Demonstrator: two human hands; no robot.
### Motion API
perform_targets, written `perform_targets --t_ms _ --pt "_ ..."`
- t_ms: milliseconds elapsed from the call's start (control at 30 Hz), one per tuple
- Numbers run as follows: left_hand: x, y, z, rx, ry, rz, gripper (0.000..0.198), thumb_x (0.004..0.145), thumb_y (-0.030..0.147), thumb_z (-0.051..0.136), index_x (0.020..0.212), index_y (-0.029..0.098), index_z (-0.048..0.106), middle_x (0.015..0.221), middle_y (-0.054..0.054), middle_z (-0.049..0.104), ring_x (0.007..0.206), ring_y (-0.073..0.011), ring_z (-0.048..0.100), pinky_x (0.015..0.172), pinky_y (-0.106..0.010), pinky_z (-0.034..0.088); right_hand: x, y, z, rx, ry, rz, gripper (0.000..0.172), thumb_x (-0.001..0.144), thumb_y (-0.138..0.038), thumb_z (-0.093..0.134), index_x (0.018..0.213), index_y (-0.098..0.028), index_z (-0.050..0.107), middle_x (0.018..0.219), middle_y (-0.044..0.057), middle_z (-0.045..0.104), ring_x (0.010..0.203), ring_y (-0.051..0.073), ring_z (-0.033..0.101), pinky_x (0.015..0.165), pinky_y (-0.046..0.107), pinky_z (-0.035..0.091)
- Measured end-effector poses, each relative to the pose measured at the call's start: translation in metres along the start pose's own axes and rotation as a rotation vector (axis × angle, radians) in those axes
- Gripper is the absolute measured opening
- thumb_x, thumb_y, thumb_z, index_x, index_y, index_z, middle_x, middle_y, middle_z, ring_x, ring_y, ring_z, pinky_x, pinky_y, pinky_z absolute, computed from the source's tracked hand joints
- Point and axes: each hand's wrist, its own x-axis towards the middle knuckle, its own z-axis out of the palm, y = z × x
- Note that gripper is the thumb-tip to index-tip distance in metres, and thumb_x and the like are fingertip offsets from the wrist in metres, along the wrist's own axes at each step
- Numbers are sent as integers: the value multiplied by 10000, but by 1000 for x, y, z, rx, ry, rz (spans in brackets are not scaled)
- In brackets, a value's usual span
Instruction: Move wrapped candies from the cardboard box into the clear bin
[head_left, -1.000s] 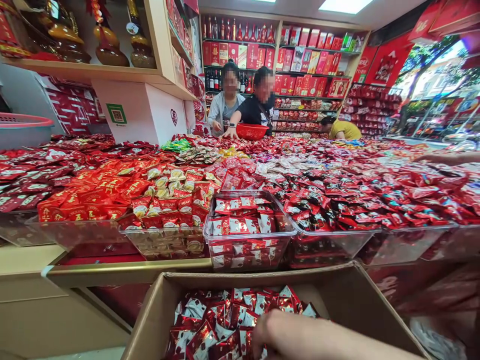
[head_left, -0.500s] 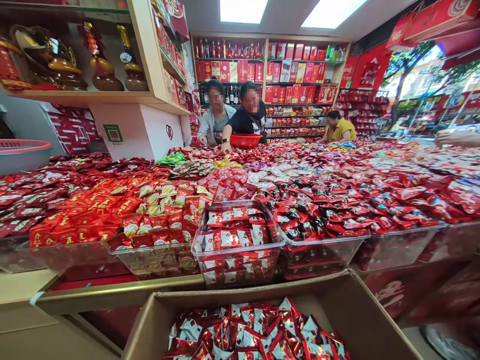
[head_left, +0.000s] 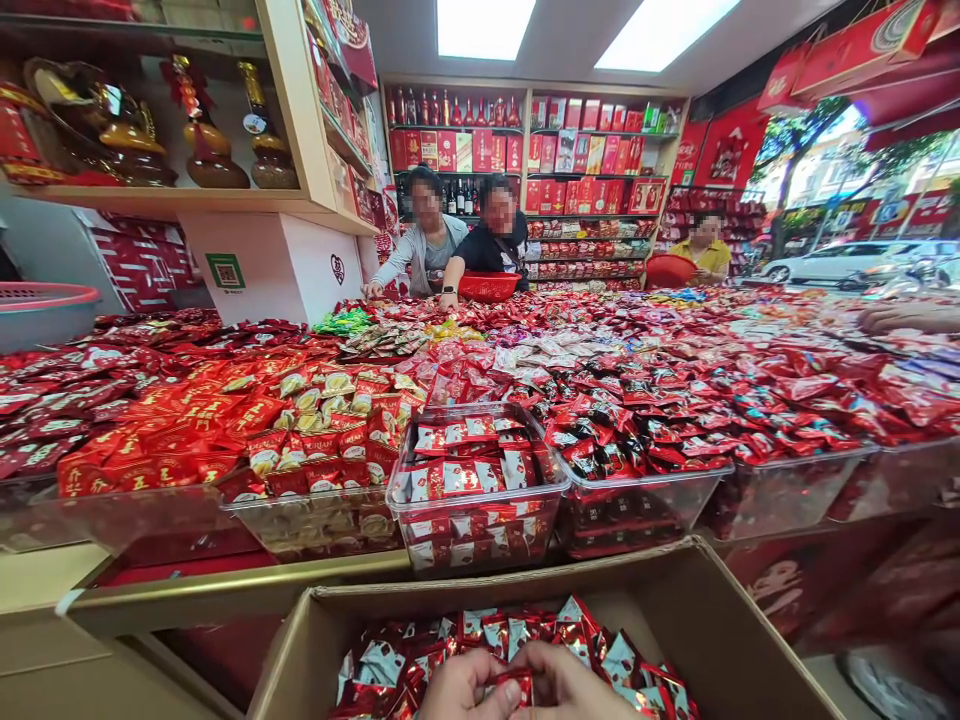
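Observation:
At the bottom of the view, my left hand (head_left: 466, 688) and my right hand (head_left: 566, 688) meet over an open cardboard box (head_left: 675, 590). A small shiny red candy packet (head_left: 523, 688) lies between them, the left thumb and fingers closed on it. My right hand's fingers curl round its other side. Loose red-and-white packets (head_left: 382, 662) fill the box beneath. Just beyond the box stands a clear plastic bin (head_left: 480, 505) with similar packets in neat rows, its front part lower than the heaps around it.
Heaped bins of packets flank it, including durian-labelled ones (head_left: 315, 450) and black-and-red ones (head_left: 607, 435). Two people with a red basket (head_left: 487, 287) reach in across the display. Another person in yellow (head_left: 712, 258) is farther right. A stranger's hand (head_left: 907, 315) rests at the right edge.
Both my hands have come into view over the box, with a packet between them. The person in yellow has raised their head, and a red basket now shows beside them.

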Motion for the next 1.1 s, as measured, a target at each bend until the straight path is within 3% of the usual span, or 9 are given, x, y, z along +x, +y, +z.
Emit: perform_targets --t_ms 167,333,600,833,967,1100 --pt "-5 31 -1 -291 137 139 316 658 442 561 631 128 585 536 26 528 522 -100 425 530 -213 336 -8 -46 11 15 205 -116 314 578 -381 653 728 -147 507 560 -40 492 513 78 448 487 196 358" --pt "-14 65 -5 -562 93 120 253 729 360 522 847 150 601 608 5 597 548 -111 487 540 -215 383 -14 -79 10 -21 338 -237 269 637 -366 616 756 -135 546 632 -7 541 552 82 468 516 210 395" --pt "-16 68 -4 -637 50 94 225 736 311 532 882 155 603 706 -14 654 621 -136 559 601 -241 424 -17 -75 4 -20 325 -242 224 682 -353 581 677 -138 520 569 -28 514 481 61 444 471 196 376" --pt "-13 68 -3 -491 94 85 309 684 281 597 968 178 532 856 -25 648 779 -163 568 729 -273 426 -19 -70 3 -25 314 -203 239 688 -356 569 749 -125 552 633 -9 531 524 72 469 496 212 410" --pt "-12 61 -1 -334 102 102 283 635 251 647 874 157 528 777 -10 637 696 -126 546 665 -233 424 -18 -63 2 -12 297 -172 238 665 -356 589 713 -128 541 596 -27 512 504 66 453 480 202 396" --pt "-12 58 -2 -326 89 83 289 604 251 671 825 141 522 723 -13 635 641 -115 533 621 -225 419 -19 -60 2 -75 304 -196 226 665 -348 591 699 -129 548 617 -15 535 552 80 470 525 205 392"
